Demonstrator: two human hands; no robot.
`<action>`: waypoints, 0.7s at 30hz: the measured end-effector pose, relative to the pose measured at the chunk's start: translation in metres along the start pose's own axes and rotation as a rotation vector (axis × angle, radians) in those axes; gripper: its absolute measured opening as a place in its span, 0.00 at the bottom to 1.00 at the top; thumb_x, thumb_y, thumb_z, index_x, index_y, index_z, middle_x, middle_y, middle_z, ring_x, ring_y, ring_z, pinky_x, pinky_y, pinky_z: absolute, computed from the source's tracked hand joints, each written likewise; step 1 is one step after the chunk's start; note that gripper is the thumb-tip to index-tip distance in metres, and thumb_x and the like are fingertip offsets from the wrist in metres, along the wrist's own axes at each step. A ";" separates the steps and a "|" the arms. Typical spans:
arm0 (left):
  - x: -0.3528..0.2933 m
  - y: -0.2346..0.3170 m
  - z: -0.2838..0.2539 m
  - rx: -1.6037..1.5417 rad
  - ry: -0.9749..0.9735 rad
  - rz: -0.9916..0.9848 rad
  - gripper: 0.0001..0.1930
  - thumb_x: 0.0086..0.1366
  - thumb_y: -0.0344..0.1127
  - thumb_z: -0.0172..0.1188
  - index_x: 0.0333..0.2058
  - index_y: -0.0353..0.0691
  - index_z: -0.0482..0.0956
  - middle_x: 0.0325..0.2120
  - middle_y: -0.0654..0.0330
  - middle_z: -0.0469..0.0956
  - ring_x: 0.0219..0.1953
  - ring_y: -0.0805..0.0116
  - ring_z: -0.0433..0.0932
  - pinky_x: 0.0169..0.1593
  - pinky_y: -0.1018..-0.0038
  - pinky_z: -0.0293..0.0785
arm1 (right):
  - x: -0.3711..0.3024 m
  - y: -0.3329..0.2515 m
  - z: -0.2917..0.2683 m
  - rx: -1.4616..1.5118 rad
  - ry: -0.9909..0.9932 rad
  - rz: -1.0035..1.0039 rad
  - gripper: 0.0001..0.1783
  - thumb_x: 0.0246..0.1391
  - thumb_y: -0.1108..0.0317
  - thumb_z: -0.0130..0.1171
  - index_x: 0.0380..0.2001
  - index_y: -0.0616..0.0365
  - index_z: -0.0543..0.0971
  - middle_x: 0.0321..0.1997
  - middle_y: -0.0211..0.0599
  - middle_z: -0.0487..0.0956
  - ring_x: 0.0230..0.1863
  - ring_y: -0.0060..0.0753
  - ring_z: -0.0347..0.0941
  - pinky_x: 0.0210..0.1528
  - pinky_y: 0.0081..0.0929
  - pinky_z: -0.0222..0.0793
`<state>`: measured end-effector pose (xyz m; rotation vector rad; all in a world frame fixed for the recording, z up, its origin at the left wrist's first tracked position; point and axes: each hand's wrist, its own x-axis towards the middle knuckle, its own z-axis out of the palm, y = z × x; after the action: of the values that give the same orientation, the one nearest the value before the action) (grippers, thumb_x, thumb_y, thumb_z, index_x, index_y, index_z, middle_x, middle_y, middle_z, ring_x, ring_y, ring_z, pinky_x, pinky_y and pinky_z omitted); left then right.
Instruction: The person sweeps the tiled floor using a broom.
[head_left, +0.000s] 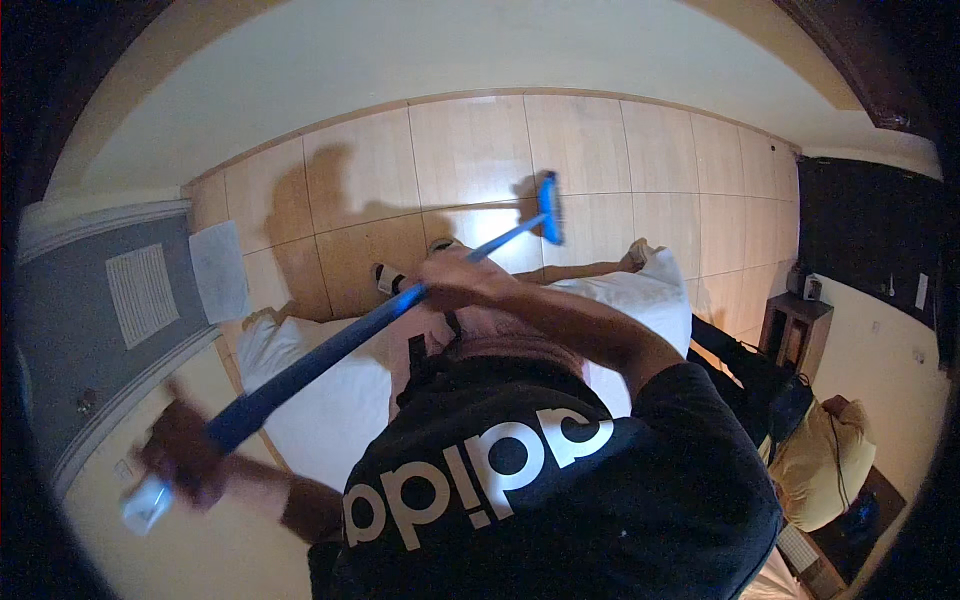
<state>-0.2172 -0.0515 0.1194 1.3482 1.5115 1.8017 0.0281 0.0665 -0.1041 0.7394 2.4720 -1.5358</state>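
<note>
A long blue broom (340,345) runs slantwise across my body, from the lower left up to the middle of the floor. My left hand (187,450), somewhat blurred, is wrapped round the upper shaft just below its white end. Farther down the shaft, my right hand (455,280) is closed round it in front of my legs. The blue broom head (550,208) is at the far end, over the tiled floor (470,150), with dark bristles along its right side. Whether the bristles touch the tiles I cannot tell.
White bedding (320,400) lies on both sides of my legs. To the left are a grey door (85,310) and a pale mat (218,270). A small dark cabinet (797,330), a black door (868,235) and a yellow cushion (820,465) are on the right.
</note>
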 end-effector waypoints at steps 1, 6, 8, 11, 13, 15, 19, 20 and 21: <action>0.015 0.022 -0.019 -0.140 -0.024 0.136 0.05 0.43 0.37 0.42 0.14 0.46 0.62 0.12 0.65 0.57 0.19 0.72 0.57 0.28 0.68 0.52 | 0.017 -0.017 0.018 -0.008 0.018 0.177 0.08 0.31 0.66 0.47 0.11 0.58 0.71 0.14 0.44 0.69 0.20 0.46 0.67 0.24 0.34 0.63; 0.026 0.043 -0.060 -0.427 -0.209 0.347 0.03 0.44 0.34 0.42 0.17 0.44 0.62 0.13 0.64 0.57 0.23 0.72 0.58 0.40 0.64 0.43 | 0.045 -0.068 0.019 -0.147 0.115 -0.270 0.09 0.30 0.66 0.47 0.11 0.60 0.71 0.14 0.45 0.69 0.19 0.46 0.66 0.27 0.33 0.64; 0.017 0.023 -0.068 -0.476 -0.144 0.286 0.02 0.45 0.33 0.42 0.18 0.43 0.62 0.13 0.64 0.57 0.25 0.72 0.59 0.45 0.62 0.40 | 0.041 -0.046 0.020 -0.144 0.110 -0.161 0.10 0.30 0.64 0.48 0.12 0.60 0.71 0.16 0.44 0.70 0.21 0.43 0.67 0.26 0.33 0.64; -0.032 -0.054 -0.147 -0.910 -0.014 0.022 0.02 0.46 0.31 0.42 0.20 0.42 0.62 0.13 0.63 0.57 0.27 0.72 0.59 0.52 0.60 0.35 | 0.021 -0.026 0.008 0.028 0.023 0.043 0.12 0.32 0.60 0.50 0.16 0.59 0.72 0.21 0.45 0.70 0.26 0.40 0.68 0.28 0.34 0.64; -0.021 -0.038 0.039 -0.497 0.212 -0.136 0.03 0.46 0.33 0.42 0.20 0.41 0.61 0.14 0.64 0.56 0.25 0.70 0.60 0.50 0.56 0.38 | -0.002 0.035 0.013 -0.299 0.042 0.002 0.12 0.33 0.60 0.50 0.19 0.58 0.71 0.22 0.45 0.70 0.26 0.42 0.68 0.29 0.35 0.63; -0.042 -0.065 0.049 -0.645 0.119 -0.270 0.05 0.48 0.35 0.41 0.19 0.42 0.61 0.14 0.64 0.58 0.25 0.70 0.60 0.49 0.58 0.41 | -0.012 0.101 0.044 -0.164 0.248 0.001 0.07 0.32 0.65 0.50 0.13 0.56 0.70 0.14 0.40 0.69 0.20 0.44 0.66 0.22 0.35 0.62; -0.064 -0.070 -0.002 -0.698 0.162 -0.283 0.09 0.53 0.38 0.38 0.17 0.45 0.60 0.15 0.63 0.60 0.25 0.71 0.61 0.46 0.61 0.48 | -0.022 0.029 0.004 -0.077 0.115 0.073 0.06 0.31 0.67 0.50 0.18 0.55 0.70 0.13 0.41 0.68 0.18 0.43 0.67 0.21 0.33 0.63; -0.057 -0.070 -0.025 -0.679 0.188 -0.230 0.10 0.54 0.39 0.37 0.16 0.45 0.60 0.16 0.63 0.61 0.25 0.71 0.61 0.45 0.62 0.50 | -0.014 0.013 -0.001 -0.163 0.057 0.040 0.06 0.30 0.67 0.50 0.17 0.55 0.70 0.13 0.41 0.69 0.18 0.43 0.67 0.21 0.33 0.63; -0.052 -0.035 -0.045 -0.442 0.239 -0.111 0.08 0.50 0.39 0.41 0.17 0.46 0.59 0.16 0.64 0.59 0.25 0.71 0.60 0.43 0.61 0.48 | 0.006 -0.010 0.007 -0.237 -0.039 -0.055 0.05 0.29 0.67 0.51 0.16 0.55 0.70 0.13 0.41 0.69 0.18 0.43 0.67 0.22 0.34 0.63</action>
<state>-0.2419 -0.1050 0.0692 0.8470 1.1692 2.1208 0.0167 0.0585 -0.1017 0.6004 2.6032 -1.2295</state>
